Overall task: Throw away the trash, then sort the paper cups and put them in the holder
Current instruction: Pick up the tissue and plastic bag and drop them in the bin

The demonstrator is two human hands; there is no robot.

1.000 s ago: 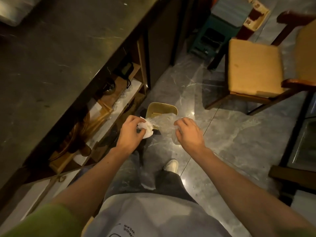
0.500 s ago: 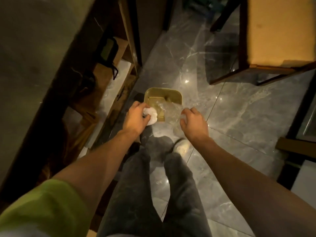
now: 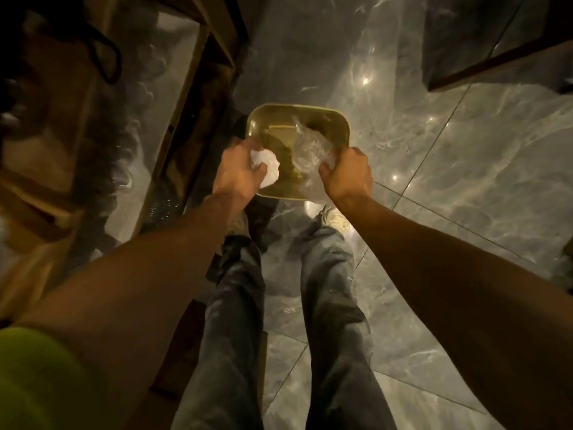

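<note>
Grey marble floor [image 3: 449, 181] under me, wooden shelf unit [image 3: 77, 119] at my 10 o'clock. Yellow bin [image 3: 297, 106] sits at 12, just past my shoes [image 3: 336, 217]. Both hands are over its near rim. R hand [image 3: 348, 172] is curled round crumpled clear plastic [image 3: 310, 147] at the bin's 4 o'clock. L hand [image 3: 237, 169] grips a white tissue wad [image 3: 266, 164] at 8 o'clock. Neither piece dropped yet.
</note>
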